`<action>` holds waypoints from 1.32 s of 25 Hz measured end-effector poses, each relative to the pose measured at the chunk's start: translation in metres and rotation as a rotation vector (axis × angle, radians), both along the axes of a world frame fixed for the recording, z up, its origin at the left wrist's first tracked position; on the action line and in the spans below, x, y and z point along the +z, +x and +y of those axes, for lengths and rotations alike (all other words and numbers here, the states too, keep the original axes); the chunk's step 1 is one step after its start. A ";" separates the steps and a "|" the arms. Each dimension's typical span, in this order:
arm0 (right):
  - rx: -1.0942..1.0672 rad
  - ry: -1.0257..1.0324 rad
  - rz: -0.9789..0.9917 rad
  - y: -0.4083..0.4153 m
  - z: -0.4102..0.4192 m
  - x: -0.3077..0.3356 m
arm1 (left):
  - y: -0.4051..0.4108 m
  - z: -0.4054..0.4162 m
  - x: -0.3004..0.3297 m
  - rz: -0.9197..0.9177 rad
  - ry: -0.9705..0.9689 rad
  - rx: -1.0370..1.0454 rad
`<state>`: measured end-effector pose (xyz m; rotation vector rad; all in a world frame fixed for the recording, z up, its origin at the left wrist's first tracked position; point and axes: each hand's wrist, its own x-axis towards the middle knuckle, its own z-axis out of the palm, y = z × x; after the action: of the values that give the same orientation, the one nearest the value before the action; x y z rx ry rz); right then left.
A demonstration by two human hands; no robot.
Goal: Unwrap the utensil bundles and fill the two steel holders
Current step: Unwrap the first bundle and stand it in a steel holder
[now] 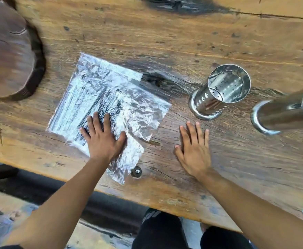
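Observation:
Clear crinkled plastic bags (100, 97) holding dark utensil bundles lie flat on the wooden table (165, 42), left of centre. My left hand (103, 139) presses down on the near part of the bags with straight, spread fingers. My right hand (194, 151) lies flat on the bare wood to the right of the bags, touching nothing else. Two steel holders stand upright at the right: a perforated one (219, 92), empty inside, and a second (283, 110) cut off by the frame's right edge.
A dark round wooden slab (8, 51) sits at the table's far left. A bolt head (136, 171) shows near the table's front edge beside the plastic. Below the edge are a dark bench bar and my legs.

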<state>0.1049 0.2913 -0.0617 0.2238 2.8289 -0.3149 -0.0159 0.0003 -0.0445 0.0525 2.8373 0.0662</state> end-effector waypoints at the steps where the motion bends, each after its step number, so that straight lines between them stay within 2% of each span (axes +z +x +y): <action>1: 0.007 -0.016 0.011 0.002 0.004 0.001 | 0.013 0.003 0.001 0.002 0.013 -0.018; 5: 0.021 -0.025 0.026 0.022 0.028 0.006 | 0.076 0.008 0.005 -0.025 0.020 -0.121; 10: -0.214 -0.129 0.112 0.079 0.075 0.017 | 0.133 0.035 0.011 -0.013 0.056 -0.374; 15: -0.432 -0.166 0.222 0.123 0.100 0.035 | 0.149 0.086 0.012 -0.035 0.100 -0.576; 21: -0.555 -0.313 0.135 0.146 0.087 0.042 | 0.160 0.139 0.013 -0.077 0.113 -0.815; 23: -0.652 -0.341 0.108 0.155 0.088 0.044 | 0.159 0.151 0.013 -0.052 0.132 -0.841; 26: -0.709 -0.320 0.046 0.162 0.091 0.046 | 0.157 0.164 0.014 -0.012 0.146 -0.764; 30: -0.733 -0.302 0.001 0.160 0.092 0.047 | 0.161 0.171 0.017 0.004 0.056 -0.712; 33: -0.764 -0.276 -0.029 0.156 0.091 0.048 | 0.157 0.175 0.018 -0.056 0.003 -0.653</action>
<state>0.2611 0.3822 -0.0133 1.2257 2.5067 -0.8318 0.1407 0.1756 -0.0266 0.9446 2.6193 -0.0701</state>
